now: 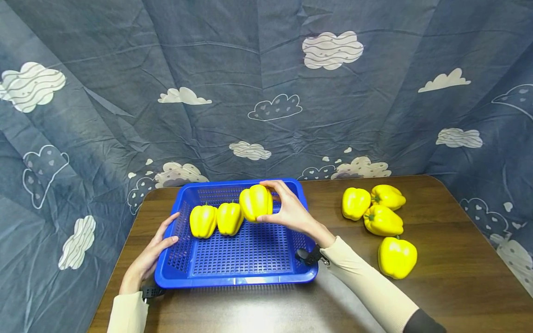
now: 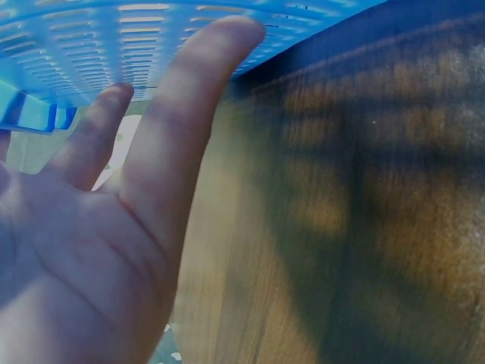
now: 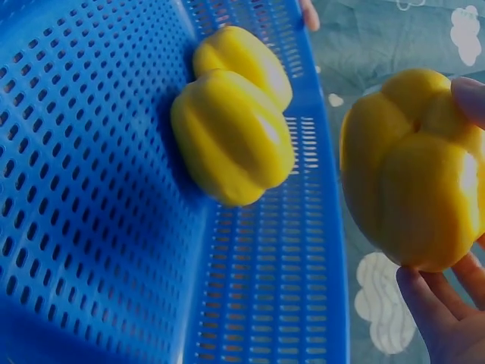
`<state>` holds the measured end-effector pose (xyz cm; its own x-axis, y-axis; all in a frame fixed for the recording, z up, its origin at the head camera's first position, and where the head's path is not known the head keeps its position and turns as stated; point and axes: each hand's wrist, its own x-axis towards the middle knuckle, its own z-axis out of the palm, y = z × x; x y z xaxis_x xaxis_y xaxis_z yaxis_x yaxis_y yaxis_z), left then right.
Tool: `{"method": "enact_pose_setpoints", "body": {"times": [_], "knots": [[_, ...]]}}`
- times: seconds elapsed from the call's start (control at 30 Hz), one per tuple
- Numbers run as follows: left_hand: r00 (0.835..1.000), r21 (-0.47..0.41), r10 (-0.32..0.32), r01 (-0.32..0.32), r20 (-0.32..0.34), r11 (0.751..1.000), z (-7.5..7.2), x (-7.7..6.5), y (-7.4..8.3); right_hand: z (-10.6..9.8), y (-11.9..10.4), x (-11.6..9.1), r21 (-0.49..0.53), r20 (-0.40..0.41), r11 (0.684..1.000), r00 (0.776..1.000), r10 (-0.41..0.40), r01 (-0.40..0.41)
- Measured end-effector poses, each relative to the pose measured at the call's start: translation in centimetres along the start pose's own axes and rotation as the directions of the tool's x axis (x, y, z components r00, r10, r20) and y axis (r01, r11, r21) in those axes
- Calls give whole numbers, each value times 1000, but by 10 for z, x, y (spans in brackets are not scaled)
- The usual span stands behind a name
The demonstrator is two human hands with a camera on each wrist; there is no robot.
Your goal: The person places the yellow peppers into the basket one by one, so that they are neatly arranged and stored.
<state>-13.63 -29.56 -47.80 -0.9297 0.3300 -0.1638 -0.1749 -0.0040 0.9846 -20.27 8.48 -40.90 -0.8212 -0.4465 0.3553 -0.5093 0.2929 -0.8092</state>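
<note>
My right hand (image 1: pixel 293 210) pinches a yellow bell pepper (image 1: pixel 255 202) between thumb and fingers, held above the blue plastic basket (image 1: pixel 233 281). In the right wrist view this bell pepper (image 3: pixel 409 174) appears beside the basket's rim, with fingertips on its far sides. Two more yellow peppers, one at the left (image 1: pixel 203 222) and one beside it (image 1: pixel 230 218), lie side by side inside the basket near its back left. At the basket's left side is my left hand (image 1: pixel 151 252), its extended fingers touching the rim and perforated wall (image 2: pixel 136 30).
Several more yellow peppers (image 1: pixel 384 221) sit in a loose group on the wooden table (image 1: pixel 445 259), right of the basket. One pepper (image 1: pixel 397 258) lies closer to the front. Behind the table hangs a grey-blue curtain (image 1: pixel 233 55) with cloud patterns.
</note>
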Motion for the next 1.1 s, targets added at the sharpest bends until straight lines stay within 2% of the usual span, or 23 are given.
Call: {"method": "enact_pose_setpoints", "body": {"times": [0.53, 0.7, 1.1], "knots": [[1000, -2, 21, -21, 12, 1000, -1, 0, -1, 17, 11, 11, -124, 34, 991, 998, 62, -57], [999, -38, 35, -33, 34, 999, -1, 0, -1, 20, 14, 11, -137, 45, 987, 995, 88, -81], [999, -36, 36, -35, 29, 999, -2, 1, -2, 31, 22, 13, -243, 63, 968, 995, 80, -62]]}}
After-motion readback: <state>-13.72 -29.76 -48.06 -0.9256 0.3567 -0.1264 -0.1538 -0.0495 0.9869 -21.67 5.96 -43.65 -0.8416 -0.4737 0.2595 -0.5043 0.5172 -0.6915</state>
